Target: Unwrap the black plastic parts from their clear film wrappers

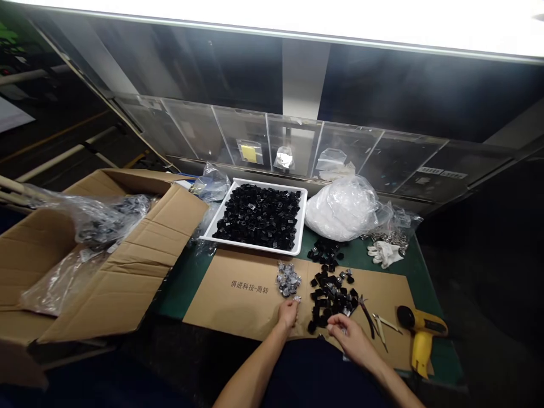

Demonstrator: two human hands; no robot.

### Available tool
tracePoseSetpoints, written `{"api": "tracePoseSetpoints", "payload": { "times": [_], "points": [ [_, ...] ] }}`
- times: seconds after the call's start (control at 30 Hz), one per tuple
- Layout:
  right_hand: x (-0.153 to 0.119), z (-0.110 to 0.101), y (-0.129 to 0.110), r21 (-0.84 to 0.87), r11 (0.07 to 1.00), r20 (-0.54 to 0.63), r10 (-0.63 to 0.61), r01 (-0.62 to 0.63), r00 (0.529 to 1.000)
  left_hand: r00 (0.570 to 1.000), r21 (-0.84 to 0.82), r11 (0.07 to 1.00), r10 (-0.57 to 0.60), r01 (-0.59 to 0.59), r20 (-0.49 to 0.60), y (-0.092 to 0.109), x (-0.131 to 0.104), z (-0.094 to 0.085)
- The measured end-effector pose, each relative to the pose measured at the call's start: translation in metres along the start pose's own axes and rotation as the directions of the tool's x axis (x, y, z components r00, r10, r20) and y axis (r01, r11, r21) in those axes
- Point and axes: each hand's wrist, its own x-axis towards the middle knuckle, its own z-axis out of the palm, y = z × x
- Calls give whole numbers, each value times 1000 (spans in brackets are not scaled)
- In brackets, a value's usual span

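My left hand [289, 315] is closed at the front of the cardboard sheet, fingertips pinched on a small clear, shiny piece [297, 298]. Just beyond it lies a little pile of similar clear pieces [288, 279]. My right hand [346, 335] has its thumb and fingers drawn together near the sheet's front edge. Whatever those fingers hold is too small to make out. Loose black plastic parts [329, 297] are heaped between and beyond my hands. To the right of that heap lie dark-handled pliers [366, 316] and a pair of light-handled tweezers or pliers [385, 328].
A white tray [303, 226] full of black parts stands behind the cardboard sheet [238, 309]. At right are a yellow heat gun [423, 340], a white glove [385, 253] and a bag of metal pieces [397, 224]. Bulky white plastic bag [342, 207] at back; open carton [140, 272] at left.
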Motion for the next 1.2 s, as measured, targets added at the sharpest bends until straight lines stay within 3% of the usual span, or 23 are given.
{"api": "tracePoseSetpoints", "payload": {
  "times": [0.1, 0.2, 0.27, 0.53, 0.73, 0.9, 1.03, 1.2],
  "points": [
    [9, 0, -7, -81, 995, -50, -59, 55, 997, 988, -73, 997, 18, -7, 154, 0, -22, -7],
    [18, 4, -19, -119, 975, 15, -187, 188, 982, 938, -185, 982, 102, -42, 330, 4, -49, -15],
    [22, 7, -27, -111, 964, 79, -233, 240, 969, 912, -225, 972, 147, -63, 382, 9, -64, -18],
    [17, 3, -32, 18, 958, 139, -285, 285, 948, 931, -260, 960, 184, -103, 314, 18, -88, -15],
    [13, 4, -18, -26, 965, 83, -259, 261, 962, 924, -244, 956, 234, -163, 302, 15, -91, -7],
    [12, 6, -14, -52, 954, 80, -289, 294, 954, 921, -130, 962, 267, -239, 282, 12, -89, -6],
    [13, -1, -9, 73, 975, 47, -212, 208, 976, 937, -161, 972, 209, -168, 279, 10, -86, -15],
    [18, -9, -7, 268, 950, 45, -175, 157, 983, 923, -145, 989, 87, -34, 374, 7, -86, -24]
  ]
}}
